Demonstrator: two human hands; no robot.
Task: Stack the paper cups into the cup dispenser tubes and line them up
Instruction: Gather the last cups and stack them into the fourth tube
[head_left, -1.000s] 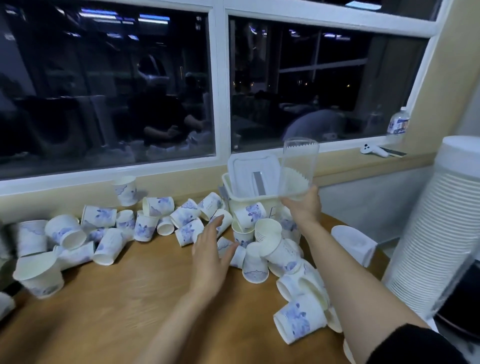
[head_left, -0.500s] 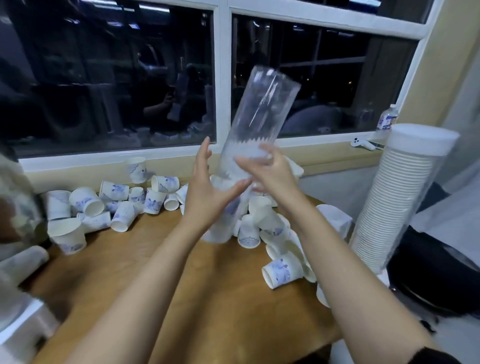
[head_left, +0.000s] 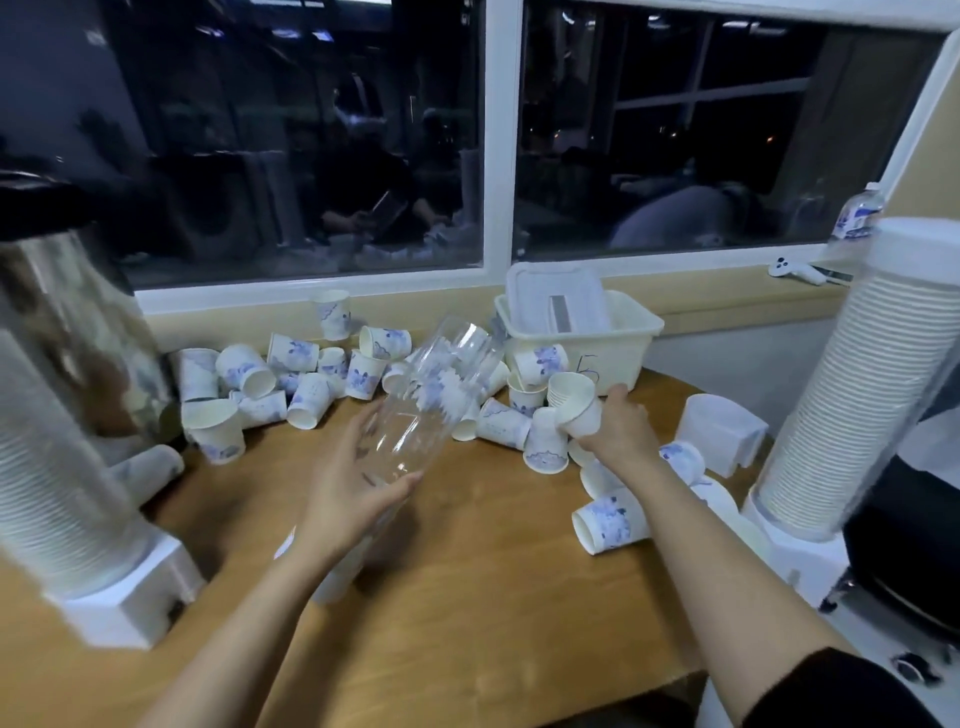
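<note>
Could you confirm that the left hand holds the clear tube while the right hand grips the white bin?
No: in the head view the right hand grips a stack of paper cups near the white bin. The left hand does hold the clear tube.

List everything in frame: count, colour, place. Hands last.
clear tube: one, transparent, tilted above table middle
loose cups: dozens, white with blue print, scattered along table's back
nested cups: one short stack, white, in right hand
right dispenser: one, white, full, table's right edge
left dispenser: one, white, full, table's left edge
basin: one, cream, below window
bottle: one, clear, right sill
table: one, wood
left hand: holds clear tube
right hand: grips nested cups
</note>
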